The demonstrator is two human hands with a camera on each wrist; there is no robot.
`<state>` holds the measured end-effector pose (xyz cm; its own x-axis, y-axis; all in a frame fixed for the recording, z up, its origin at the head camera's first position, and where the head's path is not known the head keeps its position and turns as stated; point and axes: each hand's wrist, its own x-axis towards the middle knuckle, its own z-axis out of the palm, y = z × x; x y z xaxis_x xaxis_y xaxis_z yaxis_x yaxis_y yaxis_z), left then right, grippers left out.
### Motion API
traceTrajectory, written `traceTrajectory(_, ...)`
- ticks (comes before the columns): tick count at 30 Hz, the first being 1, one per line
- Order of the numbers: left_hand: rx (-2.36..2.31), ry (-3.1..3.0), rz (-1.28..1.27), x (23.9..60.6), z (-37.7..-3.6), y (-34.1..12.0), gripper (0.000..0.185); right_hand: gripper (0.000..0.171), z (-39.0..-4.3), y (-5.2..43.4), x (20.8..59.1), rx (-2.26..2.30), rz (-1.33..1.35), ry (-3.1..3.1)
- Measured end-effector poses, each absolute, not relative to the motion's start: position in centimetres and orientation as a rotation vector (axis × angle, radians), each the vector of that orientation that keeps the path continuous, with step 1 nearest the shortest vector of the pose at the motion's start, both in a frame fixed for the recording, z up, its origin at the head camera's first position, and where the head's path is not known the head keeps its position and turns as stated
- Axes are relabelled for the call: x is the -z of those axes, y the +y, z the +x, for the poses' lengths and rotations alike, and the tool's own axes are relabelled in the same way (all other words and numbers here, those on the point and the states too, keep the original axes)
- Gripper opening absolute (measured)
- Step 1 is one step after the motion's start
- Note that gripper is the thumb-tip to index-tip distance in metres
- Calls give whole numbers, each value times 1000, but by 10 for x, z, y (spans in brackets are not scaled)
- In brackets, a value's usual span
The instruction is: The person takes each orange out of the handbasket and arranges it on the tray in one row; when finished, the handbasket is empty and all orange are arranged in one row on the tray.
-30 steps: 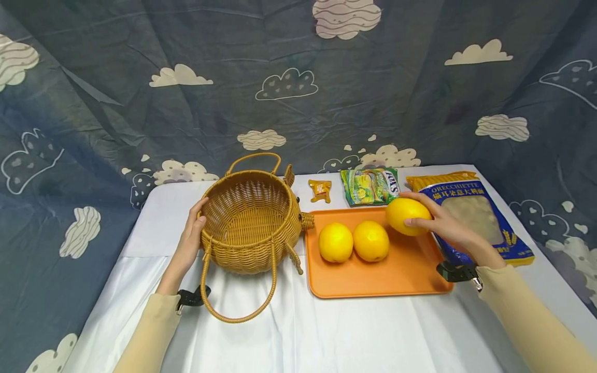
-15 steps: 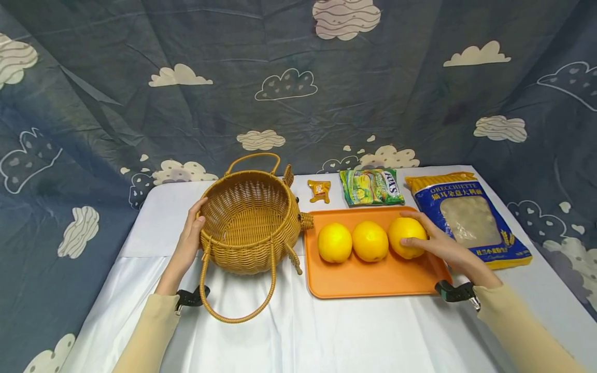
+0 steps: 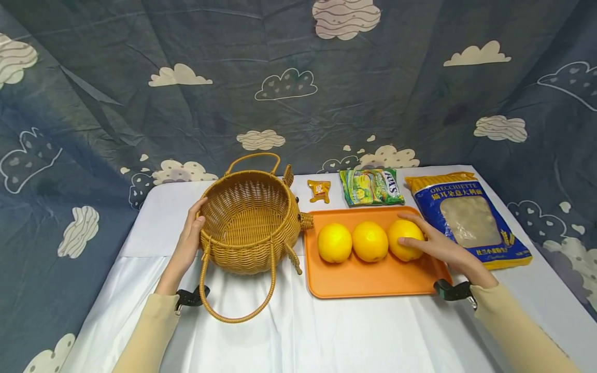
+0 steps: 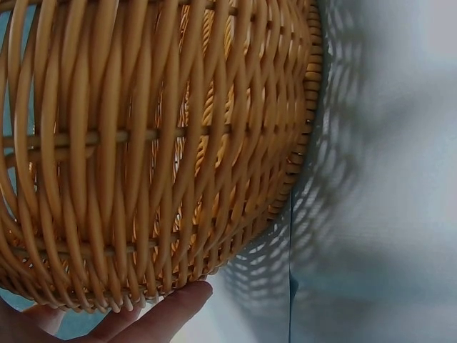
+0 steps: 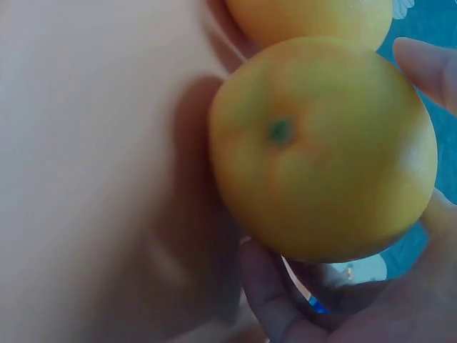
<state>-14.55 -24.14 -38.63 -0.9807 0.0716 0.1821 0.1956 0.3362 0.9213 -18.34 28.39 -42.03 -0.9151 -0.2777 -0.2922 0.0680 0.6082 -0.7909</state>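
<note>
In the head view, a wicker basket (image 3: 249,259) shaped like an animal, with two looped handles, stands at centre left. My left hand (image 3: 188,235) rests against its left side, fingers fairly straight at the rim; the left wrist view shows fingers (image 4: 168,311) against the weave (image 4: 164,157). On an orange tray (image 3: 373,282) sit three yellow oranges in a row: a left one (image 3: 335,242), a middle one (image 3: 370,241) and a right one (image 3: 402,233). My right hand (image 3: 436,241) holds the right orange (image 5: 321,150), thumb and fingers curled around it.
Behind the tray lie a small orange-wrapped snack (image 3: 319,190) and a green FOX'S candy bag (image 3: 371,187). A blue and yellow orecchiette bag (image 3: 471,217) lies to the right of the tray. A grey cloud-print cloth (image 3: 289,119) hangs behind the white-covered table (image 3: 261,342).
My right hand has lowered the orange onto the tray at the right end of the row, then shifted slightly left with it. The left hand and basket have stayed put.
</note>
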Motion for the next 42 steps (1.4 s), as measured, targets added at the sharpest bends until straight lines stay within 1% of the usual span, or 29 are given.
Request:
traceTrajectory(7, 1768, -2452, -271, 386, -145, -241, 52, 76, -182, 284, 419, 1260, -191, 2416)
traceTrajectory(13, 1753, -2473, -241, 386, -145, -241, 52, 74, -185, 286, 419, 1235, -243, 2439)
traceTrajectory(20, 1741, -2477, -231, 406, -156, -250, 51, 71, -188, 287, 421, 1217, -318, 2481)
traceTrajectory(24, 1723, -2477, -242, 415, -160, -255, 52, 71, -187, 287, 421, 1209, -297, 2490)
traceTrajectory(32, 1708, -2474, -253, 418, -161, -256, 52, 78, -187, 285, 421, 1229, -205, 2433)
traceTrajectory(42, 1708, -2451, -276, 419, -161, -257, 52, 73, -185, 285, 419, 1207, -278, 2457)
